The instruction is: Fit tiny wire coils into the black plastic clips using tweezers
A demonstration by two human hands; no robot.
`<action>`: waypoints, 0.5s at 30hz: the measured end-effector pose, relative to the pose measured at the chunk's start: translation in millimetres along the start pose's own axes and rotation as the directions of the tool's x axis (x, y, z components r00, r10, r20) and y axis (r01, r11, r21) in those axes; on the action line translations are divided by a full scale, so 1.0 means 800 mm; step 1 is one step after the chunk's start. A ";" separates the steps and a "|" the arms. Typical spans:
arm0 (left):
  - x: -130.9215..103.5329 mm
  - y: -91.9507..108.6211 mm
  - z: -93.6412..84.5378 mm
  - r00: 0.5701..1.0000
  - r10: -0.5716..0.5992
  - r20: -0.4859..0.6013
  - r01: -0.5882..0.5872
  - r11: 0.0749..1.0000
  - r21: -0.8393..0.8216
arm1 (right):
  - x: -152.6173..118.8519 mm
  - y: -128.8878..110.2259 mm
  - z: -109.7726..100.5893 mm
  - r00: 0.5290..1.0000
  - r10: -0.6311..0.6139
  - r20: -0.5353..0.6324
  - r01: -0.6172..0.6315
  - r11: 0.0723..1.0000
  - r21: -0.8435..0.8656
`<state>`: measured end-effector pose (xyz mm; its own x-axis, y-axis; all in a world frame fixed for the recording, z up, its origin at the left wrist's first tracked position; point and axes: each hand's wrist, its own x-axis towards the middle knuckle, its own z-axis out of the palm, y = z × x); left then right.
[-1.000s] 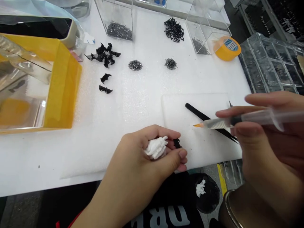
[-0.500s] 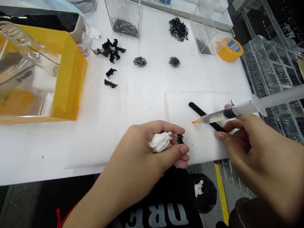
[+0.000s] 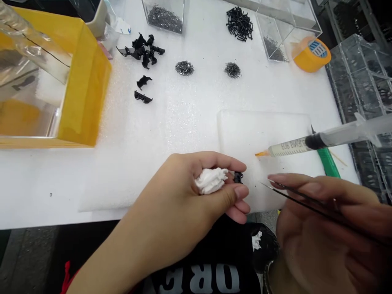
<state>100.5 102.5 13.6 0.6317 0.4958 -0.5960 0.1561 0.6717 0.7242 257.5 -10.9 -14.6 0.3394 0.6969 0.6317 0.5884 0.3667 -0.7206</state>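
Note:
My left hand (image 3: 196,200) pinches a small black part (image 3: 238,177) between thumb and fingers, with a crumpled white tissue (image 3: 211,180) tucked in the palm. At the lower right, my right hand (image 3: 330,220) grips dark tweezers (image 3: 306,204), their thin tips apart and pointing left toward the black part without touching it. Motion blurs part of that hand. Just beyond it lies a syringe (image 3: 290,148) with an orange tip over the white foam pad (image 3: 245,126). A green-handled tool (image 3: 328,163) shows partly under the syringe.
A yellow box (image 3: 88,81) stands at the left. Farther back are black parts (image 3: 145,51), small metal piles (image 3: 184,68), black pieces (image 3: 239,24) and clear boxes (image 3: 165,18). Orange tape (image 3: 311,54) and clear drawers (image 3: 355,77) are at the right.
My right hand has moved down and nearer, now with tweezers spread in its fingers. The flat black strip it touched has turned into view as these tweezers. The view has shifted slightly.

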 end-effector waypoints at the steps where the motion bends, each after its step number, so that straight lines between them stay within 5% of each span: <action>1: 0.000 0.001 0.000 1.000 0.000 0.002 0.000 1.000 -0.004 | 0.005 -0.001 0.017 0.998 0.008 -0.054 -0.004 0.998 0.067; 6: 0.002 0.002 0.000 1.000 -0.003 -0.007 0.003 1.000 -0.001 | 0.017 -0.025 0.037 0.925 0.380 0.003 -0.378 0.919 0.115; 15: 0.001 -0.005 -0.001 0.999 0.038 -0.013 -0.038 0.999 0.025 | 0.013 -0.011 0.031 0.940 0.271 0.208 -0.276 0.961 -0.002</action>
<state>100.1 100.7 10.2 0.6273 0.5282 -0.5724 0.1506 0.6388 0.7545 237.5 8.3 -8.9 0.3252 0.8827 0.3392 0.4729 0.1588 -0.8667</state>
